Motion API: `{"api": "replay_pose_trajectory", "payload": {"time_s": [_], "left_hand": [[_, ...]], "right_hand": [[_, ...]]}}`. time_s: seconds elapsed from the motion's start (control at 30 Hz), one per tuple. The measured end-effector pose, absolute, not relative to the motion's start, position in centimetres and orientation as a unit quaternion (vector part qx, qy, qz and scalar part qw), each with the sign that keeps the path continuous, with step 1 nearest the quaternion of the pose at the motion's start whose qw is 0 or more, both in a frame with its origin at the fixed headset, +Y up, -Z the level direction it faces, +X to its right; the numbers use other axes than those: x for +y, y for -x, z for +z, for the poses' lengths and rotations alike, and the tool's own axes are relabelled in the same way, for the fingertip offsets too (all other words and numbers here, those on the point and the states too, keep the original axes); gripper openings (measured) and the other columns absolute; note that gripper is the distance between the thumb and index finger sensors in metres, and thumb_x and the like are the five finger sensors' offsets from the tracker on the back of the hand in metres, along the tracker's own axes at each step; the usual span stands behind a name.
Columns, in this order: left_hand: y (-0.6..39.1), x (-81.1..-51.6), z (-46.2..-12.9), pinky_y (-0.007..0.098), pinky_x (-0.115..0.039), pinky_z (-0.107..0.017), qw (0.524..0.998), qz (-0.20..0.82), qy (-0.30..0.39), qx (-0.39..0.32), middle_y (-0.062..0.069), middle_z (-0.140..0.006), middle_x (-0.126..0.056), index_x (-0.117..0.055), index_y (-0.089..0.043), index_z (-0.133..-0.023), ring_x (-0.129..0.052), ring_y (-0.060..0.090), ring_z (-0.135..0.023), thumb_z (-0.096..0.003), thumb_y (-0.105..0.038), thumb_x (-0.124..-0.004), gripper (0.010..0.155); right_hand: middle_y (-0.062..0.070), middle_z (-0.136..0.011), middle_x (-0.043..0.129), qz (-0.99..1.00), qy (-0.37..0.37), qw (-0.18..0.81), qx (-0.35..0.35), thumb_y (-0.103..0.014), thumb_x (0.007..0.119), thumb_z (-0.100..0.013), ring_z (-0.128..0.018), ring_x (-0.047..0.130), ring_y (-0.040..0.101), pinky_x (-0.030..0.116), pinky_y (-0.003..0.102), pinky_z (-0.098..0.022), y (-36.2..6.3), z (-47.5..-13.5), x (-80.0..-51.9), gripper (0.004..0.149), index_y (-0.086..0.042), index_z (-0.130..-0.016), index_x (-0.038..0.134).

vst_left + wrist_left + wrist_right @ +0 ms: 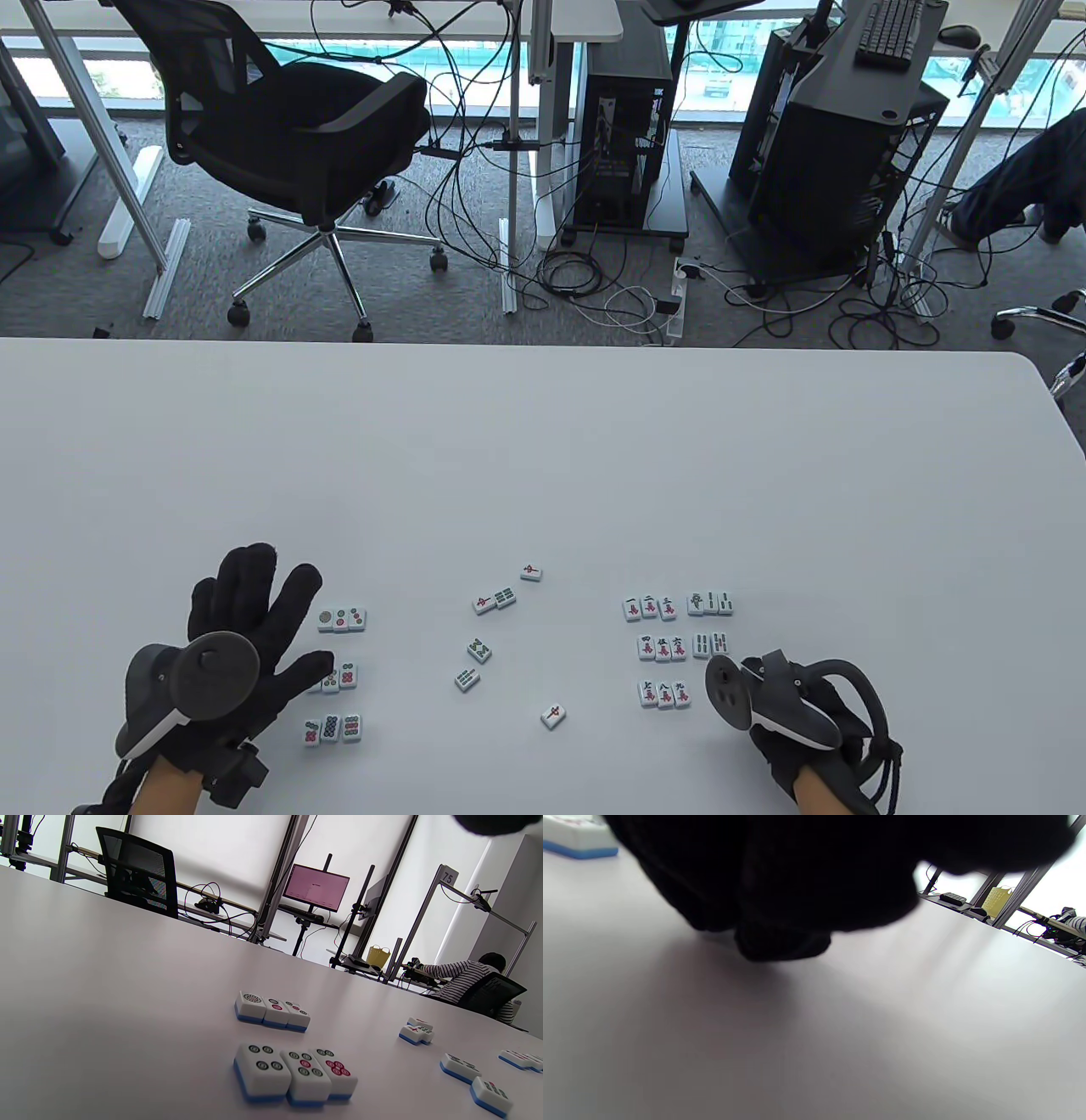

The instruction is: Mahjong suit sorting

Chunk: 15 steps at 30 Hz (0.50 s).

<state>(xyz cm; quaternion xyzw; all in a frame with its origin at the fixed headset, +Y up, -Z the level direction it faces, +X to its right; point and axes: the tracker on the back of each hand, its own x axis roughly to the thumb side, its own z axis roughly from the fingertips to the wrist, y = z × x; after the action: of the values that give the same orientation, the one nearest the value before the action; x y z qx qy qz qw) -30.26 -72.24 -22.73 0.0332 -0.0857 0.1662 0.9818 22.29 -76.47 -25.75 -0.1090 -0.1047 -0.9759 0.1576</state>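
Note:
My left hand [310, 624] lies open with fingers spread, just left of three rows of dots tiles [342, 620], its thumb touching the middle row [339, 677]. Two of these rows show in the left wrist view [295, 1073]. My right hand [768, 671] rests low on the table right of the character tiles [663, 694] and below the bamboo tiles [711, 643]. Its fingers [780, 946] touch the table; the tracker hides them from above. Several loose tiles [479, 650] lie in the middle.
The white table [543, 441] stretches bare beyond the tiles. Past its far edge stand an office chair [288, 144], computer towers and floor cables. A white, blue-backed tile [577, 838] lies at the top left of the right wrist view.

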Motion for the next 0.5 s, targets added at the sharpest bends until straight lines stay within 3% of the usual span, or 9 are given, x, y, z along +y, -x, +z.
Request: {"api": "replay_pose_trajectory", "payload": {"time_s": [0.23, 0.37, 0.5], "left_hand": [[30.2, -72.2, -22.8, 0.057, -0.009, -0.08, 0.982, 0.166, -0.028, -0.086, -0.014, -0.111, 0.009, -0.025, -0.046, -0.108, 0.003, 0.019, -0.113, -0.0375, -0.075, -0.062, 0.084], [30.2, -72.2, -22.8, 0.057, -0.009, -0.08, 0.982, 0.167, -0.03, -0.085, -0.014, -0.111, 0.01, -0.025, -0.046, -0.108, 0.004, 0.019, -0.113, -0.0374, -0.075, -0.062, 0.084], [30.2, -72.2, -22.8, 0.057, -0.009, -0.08, 0.982, 0.168, -0.03, -0.086, -0.014, -0.111, 0.01, -0.025, -0.046, -0.108, 0.004, 0.019, -0.113, -0.0374, -0.075, -0.062, 0.085]], "right_hand": [[0.003, -0.049, 0.098, -0.975, 0.095, 0.163, -0.12, -0.034, 0.086, -0.036, -0.019, 0.094, 0.013, 0.086, 0.03, -0.016, -22.1, -25.7, -76.4, 0.062, -0.013, -0.092, 0.071], [0.004, -0.052, 0.098, -0.976, 0.089, 0.154, -0.123, -0.037, 0.085, -0.036, -0.021, 0.095, 0.013, 0.086, 0.03, -0.017, -21.4, -26.1, -74.8, 0.065, -0.013, -0.095, 0.069], [0.005, -0.049, 0.098, -0.985, 0.099, 0.119, -0.08, -0.039, 0.084, -0.037, -0.019, 0.094, 0.014, 0.085, 0.03, -0.015, -19.1, -26.7, -72.7, 0.063, -0.011, -0.092, 0.072]]}}
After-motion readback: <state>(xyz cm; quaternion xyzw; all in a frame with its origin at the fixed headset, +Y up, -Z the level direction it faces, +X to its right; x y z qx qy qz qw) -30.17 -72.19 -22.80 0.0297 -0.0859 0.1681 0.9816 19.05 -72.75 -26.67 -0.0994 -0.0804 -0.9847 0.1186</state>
